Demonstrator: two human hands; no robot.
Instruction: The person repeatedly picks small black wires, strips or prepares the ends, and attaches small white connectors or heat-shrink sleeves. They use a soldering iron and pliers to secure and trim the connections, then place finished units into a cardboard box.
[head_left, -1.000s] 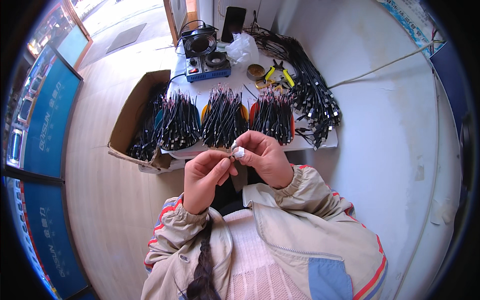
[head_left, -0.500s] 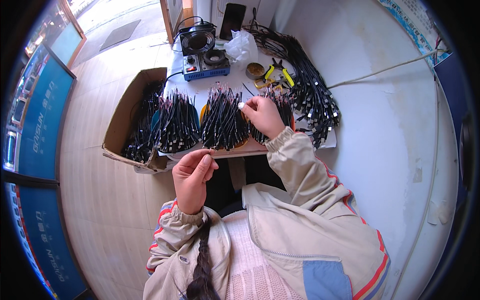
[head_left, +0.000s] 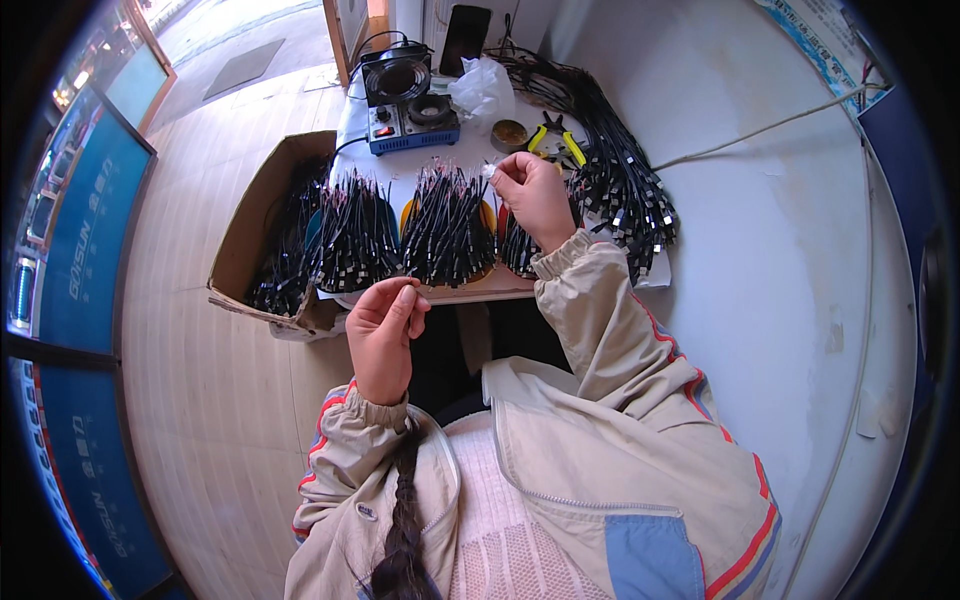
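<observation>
Near the table's front edge my left hand [head_left: 385, 335] is closed in a pinch, thumb against the fingers. Whatever it holds is too small to make out. My right hand [head_left: 537, 200] reaches farther forward, over the right bundle of short black cables [head_left: 520, 245], partly hiding it. Its thumb and forefinger are pressed together, and something small and white [head_left: 489, 170] shows at their tips. Between and left of my hands stand a middle bundle of cables [head_left: 447, 230] and a left bundle of cables [head_left: 355, 235], bare wire ends up and metal plugs down.
A cardboard box [head_left: 235, 245] with more cables stands at the table's left. Farther back are a blue soldering device [head_left: 410, 135] with a fan, a plastic bag [head_left: 485, 92], a round tin [head_left: 508, 135] and yellow-handled pliers [head_left: 572, 148]. Long USB cables [head_left: 625, 190] lie along the wall.
My right hand has moved slightly forward, away from me, still pinched. My left hand has risen a little in the picture and keeps its pinch.
</observation>
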